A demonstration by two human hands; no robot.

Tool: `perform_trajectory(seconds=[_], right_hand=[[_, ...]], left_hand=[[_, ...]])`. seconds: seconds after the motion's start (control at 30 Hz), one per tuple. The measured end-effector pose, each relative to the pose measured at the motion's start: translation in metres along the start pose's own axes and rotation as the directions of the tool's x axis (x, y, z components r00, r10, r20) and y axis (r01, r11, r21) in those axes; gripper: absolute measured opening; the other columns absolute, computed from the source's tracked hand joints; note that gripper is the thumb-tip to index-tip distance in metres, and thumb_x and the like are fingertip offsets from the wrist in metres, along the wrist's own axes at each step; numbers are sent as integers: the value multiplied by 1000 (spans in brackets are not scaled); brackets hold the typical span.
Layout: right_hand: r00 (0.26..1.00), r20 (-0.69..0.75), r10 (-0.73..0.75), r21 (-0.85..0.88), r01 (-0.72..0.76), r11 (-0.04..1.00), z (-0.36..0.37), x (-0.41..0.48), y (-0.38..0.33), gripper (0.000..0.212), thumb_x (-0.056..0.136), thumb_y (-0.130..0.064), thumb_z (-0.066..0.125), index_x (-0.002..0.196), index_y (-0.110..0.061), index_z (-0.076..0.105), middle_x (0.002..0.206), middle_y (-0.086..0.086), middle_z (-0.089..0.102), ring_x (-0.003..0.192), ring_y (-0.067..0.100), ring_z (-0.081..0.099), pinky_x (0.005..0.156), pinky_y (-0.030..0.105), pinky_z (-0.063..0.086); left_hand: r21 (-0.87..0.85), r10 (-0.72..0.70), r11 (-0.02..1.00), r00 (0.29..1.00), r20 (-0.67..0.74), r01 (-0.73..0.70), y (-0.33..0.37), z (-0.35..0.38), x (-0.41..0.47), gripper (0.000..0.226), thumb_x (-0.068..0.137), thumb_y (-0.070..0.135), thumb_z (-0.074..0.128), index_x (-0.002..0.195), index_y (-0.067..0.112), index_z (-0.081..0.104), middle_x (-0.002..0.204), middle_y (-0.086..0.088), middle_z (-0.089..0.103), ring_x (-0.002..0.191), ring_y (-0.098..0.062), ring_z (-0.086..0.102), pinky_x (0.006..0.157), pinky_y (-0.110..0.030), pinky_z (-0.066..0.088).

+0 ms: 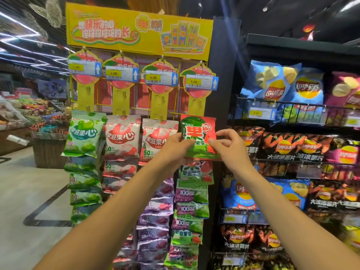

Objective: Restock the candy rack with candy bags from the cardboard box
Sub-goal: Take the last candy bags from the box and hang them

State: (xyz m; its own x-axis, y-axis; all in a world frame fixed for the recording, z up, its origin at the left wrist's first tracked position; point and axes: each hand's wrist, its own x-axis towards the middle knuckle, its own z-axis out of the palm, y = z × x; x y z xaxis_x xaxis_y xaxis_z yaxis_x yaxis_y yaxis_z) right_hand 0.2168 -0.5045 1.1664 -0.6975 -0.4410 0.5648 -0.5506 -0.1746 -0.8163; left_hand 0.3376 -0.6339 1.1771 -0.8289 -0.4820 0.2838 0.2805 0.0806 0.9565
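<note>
Two hands pinch one candy bag (198, 133), left hand (174, 148) on its left edge, right hand (230, 148) on its right | bag upright, before rightmost yellow strip (196, 104) of candy rack (136, 34) | judged: hanging spot straight above, both hands equally near

The one view comes from a wide-angle camera on the person's head. It faces the candy rack (121, 100) almost square on, tilted only slightly downward. The rack's yellow header card (139, 34) sits near the frame's top edge, and its lower rows run past the bottom edge. Both forearms enter from the bottom corners. The left hand (176, 147) and right hand (231, 148) meet on a candy bag (196, 131) at the rack's right column, near mid-frame, so the rack stands within arm's reach. The lens bends the sides: the floor (29, 191) at left and the chip shelves (292, 45) at right curve away, and the far left is soft, probably from blur.
</note>
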Motion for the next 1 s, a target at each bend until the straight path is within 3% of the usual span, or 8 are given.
perform_trajectory(seconds=[0.1, 0.23, 0.33, 0.4, 0.47, 0.5, 0.67, 1.0], right_hand=[[1000, 11, 6, -7, -6, 1000, 2, -4, 9, 30, 89, -28, 79, 111, -20, 60, 88, 4, 79, 82, 16, 77, 78, 39, 61], [999, 12, 31, 9, -31, 999, 5, -10, 16, 29, 89, -26, 78, 111, -20, 60, 89, 4, 78, 78, 14, 77, 74, 36, 61], [999, -12, 38, 15, -37, 999, 7, -11, 22, 29, 88, -26, 80, 110, -20, 62, 96, 5, 76, 79, 16, 77, 73, 36, 62], [999, -42, 33, -8, -33, 999, 8, -11, 28, 29, 86, -29, 81, 107, -21, 63, 98, 4, 74, 81, 13, 76, 72, 30, 60], [998, -56, 15, -29, -17, 999, 9, -12, 33, 27, 86, -30, 81, 105, -20, 65, 97, 3, 74, 79, 6, 73, 66, 21, 55], [999, -51, 3, -21, -4, 1000, 9, -14, 34, 26, 87, -29, 81, 104, -18, 65, 97, 3, 74, 77, 4, 73, 63, 18, 54], [999, -20, -48, -19, 48, 999, 10, -24, 38, 25, 88, -23, 80, 108, -18, 66, 94, 2, 73, 78, 11, 75, 69, 31, 62], [996, -41, -83, -97, 79, 992, 12, -26, 44, 29, 86, -31, 82, 108, -23, 66, 96, -3, 74, 79, 7, 73, 75, 33, 60]], left_hand=[[-14, -22, 1000, 1000, -6, 22, -10, -2, -5, 17, 108, 12, 54, 122, 8, 63, 115, -15, 74, 101, -28, 74, 84, -44, 64], [-6, -9, 1000, 1000, -18, 8, -17, -4, -11, 14, 107, 13, 56, 119, 10, 63, 104, -6, 74, 86, -17, 75, 77, -38, 65], [12, 13, 1000, 999, -39, -13, -24, -7, -16, 9, 106, 14, 58, 112, 15, 65, 110, -4, 71, 93, -14, 73, 86, -42, 65], [44, 27, 999, 998, -52, -25, -30, -9, -21, 7, 106, 15, 59, 109, 15, 65, 114, 0, 67, 95, -11, 70, 91, -43, 63], [112, 37, 993, 996, -84, -27, -40, -15, -25, 24, 106, 15, 60, 129, 10, 61, 120, 3, 65, 92, -9, 71, 89, -38, 64], [148, 50, 988, 995, -91, -36, -45, -19, -27, 20, 106, 14, 60, 125, 12, 60, 116, 2, 69, 89, -9, 72, 87, -35, 64], [236, 91, 970, 985, -149, -54, -59, -29, -33, 38, 105, 16, 63, 140, 3, 60, 114, -12, 76, 88, -25, 79, 82, -38, 66], [385, 174, 919, 964, -201, -86, -64, -28, -35, 30, 105, 17, 62, 133, 6, 66, 104, -6, 77, 77, -19, 79, 80, -45, 66]])
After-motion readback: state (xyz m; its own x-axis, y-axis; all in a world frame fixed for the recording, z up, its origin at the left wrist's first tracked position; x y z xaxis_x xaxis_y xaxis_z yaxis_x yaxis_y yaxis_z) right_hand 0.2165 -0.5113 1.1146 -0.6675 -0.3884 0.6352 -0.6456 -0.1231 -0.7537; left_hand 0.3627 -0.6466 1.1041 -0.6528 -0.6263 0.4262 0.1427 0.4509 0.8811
